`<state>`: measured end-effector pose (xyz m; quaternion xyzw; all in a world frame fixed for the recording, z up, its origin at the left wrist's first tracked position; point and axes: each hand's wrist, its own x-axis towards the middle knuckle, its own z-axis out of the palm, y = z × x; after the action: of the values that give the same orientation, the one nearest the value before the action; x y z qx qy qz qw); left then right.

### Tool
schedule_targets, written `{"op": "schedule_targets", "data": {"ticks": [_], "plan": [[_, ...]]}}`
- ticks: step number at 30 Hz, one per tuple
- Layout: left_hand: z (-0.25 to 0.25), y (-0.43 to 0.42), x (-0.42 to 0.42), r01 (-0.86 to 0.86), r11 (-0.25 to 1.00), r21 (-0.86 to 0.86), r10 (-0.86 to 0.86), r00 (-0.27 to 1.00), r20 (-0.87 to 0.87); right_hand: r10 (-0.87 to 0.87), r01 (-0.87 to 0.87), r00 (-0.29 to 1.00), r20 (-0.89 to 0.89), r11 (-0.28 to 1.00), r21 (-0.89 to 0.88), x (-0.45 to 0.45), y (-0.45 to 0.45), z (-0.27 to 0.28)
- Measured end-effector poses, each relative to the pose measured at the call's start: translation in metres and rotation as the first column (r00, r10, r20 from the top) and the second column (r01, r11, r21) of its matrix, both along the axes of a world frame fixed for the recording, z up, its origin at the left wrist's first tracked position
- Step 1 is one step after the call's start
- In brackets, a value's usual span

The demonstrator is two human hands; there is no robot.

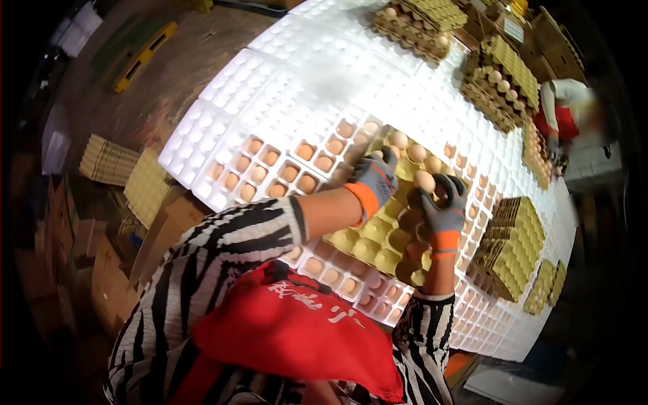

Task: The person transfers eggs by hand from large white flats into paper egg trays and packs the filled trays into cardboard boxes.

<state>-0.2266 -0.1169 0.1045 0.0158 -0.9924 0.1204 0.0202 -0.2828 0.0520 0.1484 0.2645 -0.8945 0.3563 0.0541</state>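
Observation:
Both my hands wear grey gloves with orange cuffs and work over a yellowish pulp egg tray (371, 233). My left hand (378, 177) is at the tray's far left edge, fingers curled around what looks like a pale egg, partly hidden. On the right side of the tray, my right hand (442, 202) closes its thumb and fingers on a light brown egg (424, 181). More eggs (416, 153) sit in the tray's far rows, while many near cups hold none. Beneath the tray spreads white foam packing (223, 128) with square pockets, several filled with brown eggs (289, 173).
Stacked egg trays (513, 243) stand on the right of the foam, and stacks holding eggs (499, 84) at the far right. Cardboard boxes (111, 283) and leaning trays (111, 160) are at left. Another person (567, 118) bends over the right edge.

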Motion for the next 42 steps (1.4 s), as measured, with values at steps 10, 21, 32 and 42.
{"op": "schedule_targets", "data": {"ticks": [10, 21, 32, 42], "plan": [[-0.012, -0.139, 0.066, 0.253, 0.651, 0.716, 0.147, 0.883, -0.446, 0.106, -0.073, 0.982, 0.154, 0.976, -0.207, 0.022, -0.091, 0.02], [-0.092, -0.303, 0.096, -0.278, 0.734, 0.62, 0.405, 0.911, -0.071, 0.231, -0.275, 0.961, 0.152, 0.855, 0.439, 0.055, -0.325, -0.117], [-0.117, -0.331, 0.041, 0.239, -0.252, 0.938, 0.652, 0.758, -0.018, 0.046, 0.346, 0.815, 0.577, 0.761, -0.549, 0.026, -0.33, -0.148], [-0.147, -0.337, 0.057, -0.06, 0.796, 0.602, 0.333, 0.875, -0.353, 0.129, -0.05, 0.956, 0.265, 0.958, -0.283, 0.051, -0.273, -0.06]]}}
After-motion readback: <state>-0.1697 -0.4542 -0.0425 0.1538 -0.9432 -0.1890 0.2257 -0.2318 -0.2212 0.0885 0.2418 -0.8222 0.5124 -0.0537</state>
